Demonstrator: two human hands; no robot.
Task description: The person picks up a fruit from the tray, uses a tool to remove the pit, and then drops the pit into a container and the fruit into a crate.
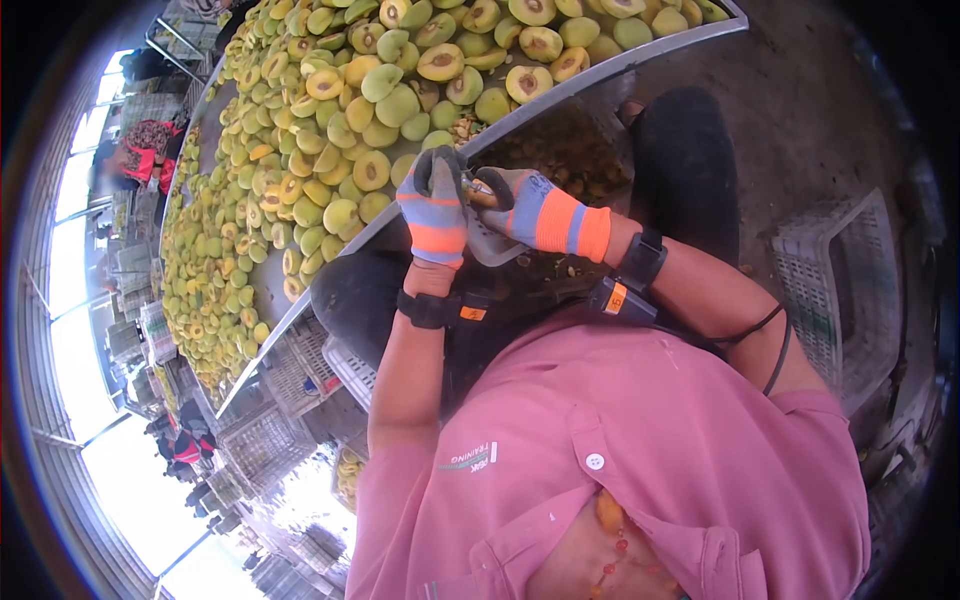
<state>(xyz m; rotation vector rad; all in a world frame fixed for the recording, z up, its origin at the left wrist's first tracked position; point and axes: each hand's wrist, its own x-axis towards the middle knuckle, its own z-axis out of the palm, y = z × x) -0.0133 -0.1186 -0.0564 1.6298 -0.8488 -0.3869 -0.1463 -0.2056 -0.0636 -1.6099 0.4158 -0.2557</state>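
Observation:
Both hands wear grey, orange and blue knit gloves and meet just beyond the metal table's near edge. My left hand [435,205] is closed, its fingers curled at the top around something I cannot make out. My right hand [530,208] wraps round a small tool with a brownish handle [482,193], whose metal end points at my left hand. Halved yellow-green fruits [371,170], some showing brown pits or hollows, cover the table [600,62] in front of the hands. Beneath the hands, the rim of a grey container [492,246] partly shows.
Brown scraps [565,150] lie in a dark container under the table edge. A pale plastic crate [840,290] stands on the floor at right. More crates [262,440] stand at lower left. People in red [150,155] are at the far left.

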